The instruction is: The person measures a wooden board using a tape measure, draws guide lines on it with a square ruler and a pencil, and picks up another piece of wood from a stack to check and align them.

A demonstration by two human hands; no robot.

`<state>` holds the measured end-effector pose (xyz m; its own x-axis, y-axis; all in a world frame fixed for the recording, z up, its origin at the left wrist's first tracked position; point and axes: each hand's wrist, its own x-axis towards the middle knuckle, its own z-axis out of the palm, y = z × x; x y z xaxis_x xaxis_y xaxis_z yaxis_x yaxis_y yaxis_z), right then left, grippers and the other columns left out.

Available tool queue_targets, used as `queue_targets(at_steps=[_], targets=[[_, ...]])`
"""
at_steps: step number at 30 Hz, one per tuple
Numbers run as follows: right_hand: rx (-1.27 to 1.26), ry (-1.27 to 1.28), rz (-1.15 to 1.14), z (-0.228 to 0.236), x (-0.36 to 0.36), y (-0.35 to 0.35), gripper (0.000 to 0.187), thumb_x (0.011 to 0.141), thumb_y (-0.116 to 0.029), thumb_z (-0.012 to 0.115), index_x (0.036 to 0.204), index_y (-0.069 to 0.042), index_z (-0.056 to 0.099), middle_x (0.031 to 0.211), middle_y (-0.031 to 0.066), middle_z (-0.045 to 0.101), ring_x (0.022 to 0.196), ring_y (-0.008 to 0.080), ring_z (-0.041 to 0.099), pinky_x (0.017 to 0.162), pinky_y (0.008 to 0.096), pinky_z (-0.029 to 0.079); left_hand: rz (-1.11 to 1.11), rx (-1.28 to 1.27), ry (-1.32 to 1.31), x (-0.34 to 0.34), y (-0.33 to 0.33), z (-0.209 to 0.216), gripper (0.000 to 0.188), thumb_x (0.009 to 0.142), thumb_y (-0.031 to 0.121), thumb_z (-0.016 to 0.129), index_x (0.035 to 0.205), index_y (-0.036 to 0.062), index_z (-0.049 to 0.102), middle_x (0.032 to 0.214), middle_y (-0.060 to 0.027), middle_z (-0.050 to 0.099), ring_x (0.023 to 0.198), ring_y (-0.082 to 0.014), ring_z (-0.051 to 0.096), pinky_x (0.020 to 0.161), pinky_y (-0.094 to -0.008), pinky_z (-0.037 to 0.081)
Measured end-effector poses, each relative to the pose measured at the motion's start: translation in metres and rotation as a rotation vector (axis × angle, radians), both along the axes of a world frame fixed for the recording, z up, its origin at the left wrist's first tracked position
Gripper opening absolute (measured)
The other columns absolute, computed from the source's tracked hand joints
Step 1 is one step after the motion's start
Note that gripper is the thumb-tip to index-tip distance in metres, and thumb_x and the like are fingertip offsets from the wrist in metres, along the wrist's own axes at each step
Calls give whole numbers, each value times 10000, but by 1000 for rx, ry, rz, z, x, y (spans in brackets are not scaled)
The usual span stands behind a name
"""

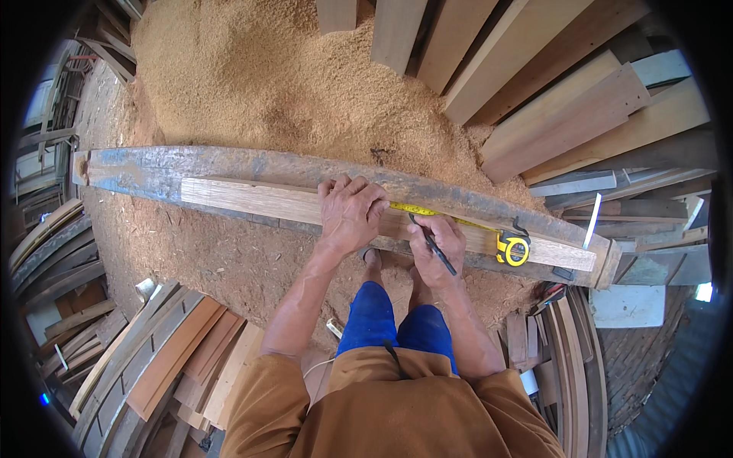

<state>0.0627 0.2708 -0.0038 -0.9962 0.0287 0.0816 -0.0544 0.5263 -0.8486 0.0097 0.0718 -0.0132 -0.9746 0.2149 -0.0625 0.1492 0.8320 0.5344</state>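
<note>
A long pale wooden board (263, 200) lies across a worn workbench beam (153, 169). My left hand (351, 212) is closed over the board's middle, with the end of the yellow tape measure blade (412, 208) at its fingertips; the covered end is hidden. The blade runs right along the board to the yellow and black tape measure case (512, 249), which rests near the board's right end. Just right of my left hand, my right hand (441, 246) grips a slim black pencil (435, 248), its tip at the blade's near edge.
Beyond the beam spreads a large heap of sawdust (267, 76). Stacked planks (511, 61) reach in from the far right. More boards (175, 351) lie at the near left, and others (573, 343) at the near right. A small dark block (563, 273) sits by the board's right end.
</note>
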Motion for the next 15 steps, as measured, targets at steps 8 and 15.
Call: queue_targets(at_steps=[8,15], targets=[[11,-2,10,0,-1,0,168,843,-59,786,999,-36,727,878,125,751,809,335,688,805,450,534,-2,-8,7,0,0,0,64,898,269,761,917,209,746,903,-8,686,972,-291,601,931,-512,374],[15,-11,7,1,-1,0,157,848,-69,783,995,-45,731,887,118,754,813,336,693,813,448,529,2,-5,2,0,-1,0,63,901,269,760,917,210,748,904,-7,688,969,-290,600,923,-506,374]])
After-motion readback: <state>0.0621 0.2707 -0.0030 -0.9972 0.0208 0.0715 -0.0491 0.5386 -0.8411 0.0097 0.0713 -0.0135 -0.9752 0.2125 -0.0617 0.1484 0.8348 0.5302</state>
